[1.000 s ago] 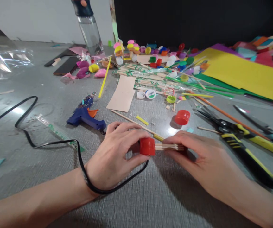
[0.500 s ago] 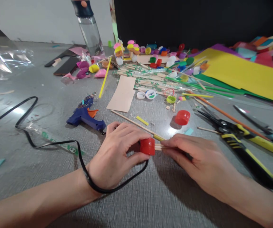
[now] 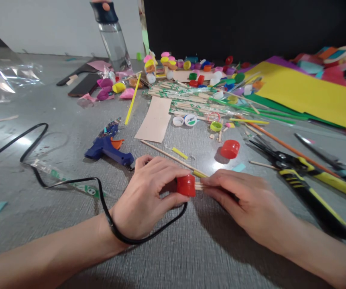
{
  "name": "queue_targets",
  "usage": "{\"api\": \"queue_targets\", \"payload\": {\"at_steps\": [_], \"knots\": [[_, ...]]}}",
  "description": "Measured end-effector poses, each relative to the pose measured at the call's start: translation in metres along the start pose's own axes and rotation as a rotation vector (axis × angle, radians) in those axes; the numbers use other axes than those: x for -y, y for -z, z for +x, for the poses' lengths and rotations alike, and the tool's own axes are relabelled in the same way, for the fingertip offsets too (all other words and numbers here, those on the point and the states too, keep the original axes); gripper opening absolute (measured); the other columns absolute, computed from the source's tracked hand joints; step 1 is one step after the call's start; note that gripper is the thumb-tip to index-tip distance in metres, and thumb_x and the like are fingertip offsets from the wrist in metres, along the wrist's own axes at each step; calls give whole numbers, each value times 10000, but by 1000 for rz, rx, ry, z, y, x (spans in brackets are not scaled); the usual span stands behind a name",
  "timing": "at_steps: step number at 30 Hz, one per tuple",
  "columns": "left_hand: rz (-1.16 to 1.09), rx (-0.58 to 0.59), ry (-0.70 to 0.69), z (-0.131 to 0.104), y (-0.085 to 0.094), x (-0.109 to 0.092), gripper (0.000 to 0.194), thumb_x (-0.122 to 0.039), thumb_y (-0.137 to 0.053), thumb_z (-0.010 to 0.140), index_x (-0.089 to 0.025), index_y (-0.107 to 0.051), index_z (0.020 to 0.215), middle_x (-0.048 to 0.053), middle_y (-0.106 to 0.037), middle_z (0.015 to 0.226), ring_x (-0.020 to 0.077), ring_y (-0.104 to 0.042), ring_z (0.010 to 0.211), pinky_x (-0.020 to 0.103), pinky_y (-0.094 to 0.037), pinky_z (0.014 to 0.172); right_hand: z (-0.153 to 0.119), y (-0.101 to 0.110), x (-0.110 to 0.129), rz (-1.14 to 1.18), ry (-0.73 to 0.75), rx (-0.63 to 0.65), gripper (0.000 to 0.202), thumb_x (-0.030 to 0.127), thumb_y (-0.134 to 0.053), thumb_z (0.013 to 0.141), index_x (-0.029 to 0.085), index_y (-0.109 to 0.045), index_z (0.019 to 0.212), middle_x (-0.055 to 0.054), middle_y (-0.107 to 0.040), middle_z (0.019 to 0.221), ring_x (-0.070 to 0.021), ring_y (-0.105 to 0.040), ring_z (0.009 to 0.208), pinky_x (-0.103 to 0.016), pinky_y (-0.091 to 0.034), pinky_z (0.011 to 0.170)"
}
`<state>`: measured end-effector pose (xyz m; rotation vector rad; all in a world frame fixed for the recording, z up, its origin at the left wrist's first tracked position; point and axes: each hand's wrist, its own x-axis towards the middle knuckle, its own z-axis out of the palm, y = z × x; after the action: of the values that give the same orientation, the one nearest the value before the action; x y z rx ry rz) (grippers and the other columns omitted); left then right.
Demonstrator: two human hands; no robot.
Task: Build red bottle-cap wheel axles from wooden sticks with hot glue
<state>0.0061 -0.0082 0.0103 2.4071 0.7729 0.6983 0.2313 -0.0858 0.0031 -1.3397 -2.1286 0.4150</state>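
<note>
My left hand (image 3: pixel 145 194) is closed on a red cap piece (image 3: pixel 186 185), gripping it between thumb and fingers. Pale wooden sticks (image 3: pixel 198 186) extend from the right side of that piece, and my right hand (image 3: pixel 245 200) pinches them. Just above the fingers, a longer stick with a yellow section (image 3: pixel 198 173) slants across the table. Another red cap piece (image 3: pixel 230 149) lies behind my right hand. To the left rests a blue glue gun (image 3: pixel 108 146); a black cord (image 3: pixel 109 220) crosses over my left wrist.
Black-and-yellow pliers (image 3: pixel 308 192) lie at the right, beside scissors (image 3: pixel 320 150). Behind are a beige card (image 3: pixel 155 119), wrapped sticks (image 3: pixel 188 94), loose caps and yellow sheets (image 3: pixel 305 92). A water bottle (image 3: pixel 114 42) stands at the back left.
My right hand has shifted slightly left, closer to the red cap piece, so less of the sticks shows between them. My left hand has hardly moved.
</note>
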Motion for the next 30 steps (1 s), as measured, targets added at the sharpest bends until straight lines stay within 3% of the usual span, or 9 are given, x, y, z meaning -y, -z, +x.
{"api": "queue_targets", "payload": {"at_steps": [8,14,18,23,30], "knots": [[6,-5,-12,0,0,1,355,-209,-867,797,-227,-699,1109,-24,-780,1088,216,-679,1058,403,-333,953,-1,-2,-1,-6,24,-25,77,148,-558,1047,168,-629,1023,5,-679,924,-120,-615,833,-231,-451,757],[46,-6,-43,1,1,3,364,-222,-854,805,-235,-688,1130,-28,-781,1096,238,-653,1115,424,-331,972,-3,2,3,-85,59,-9,118,215,-542,1062,167,-627,1130,-45,-671,1064,-170,-622,928,-293,-490,813],[92,-6,-60,0,1,6,521,-286,-881,782,-219,-641,1240,21,-768,1192,274,-643,1156,459,-327,990,-5,7,3,-214,91,-104,210,278,-544,1069,149,-620,1217,-67,-667,1149,-178,-623,1043,-292,-497,915],[137,-9,-77,-1,3,9,622,-360,-854,810,-214,-568,1343,63,-729,1285,297,-617,1215,482,-336,1008,-8,12,-4,-219,69,-198,164,244,-589,1046,160,-650,1174,-52,-665,1152,-144,-633,1051,-258,-478,973],[153,-91,-65,0,11,7,531,-417,-751,900,-203,-557,1345,93,-687,1320,286,-596,1233,468,-381,1042,-11,20,-8,-153,5,-319,130,181,-603,1018,168,-674,1127,-48,-702,1109,-137,-653,1056,-258,-488,954]]}}
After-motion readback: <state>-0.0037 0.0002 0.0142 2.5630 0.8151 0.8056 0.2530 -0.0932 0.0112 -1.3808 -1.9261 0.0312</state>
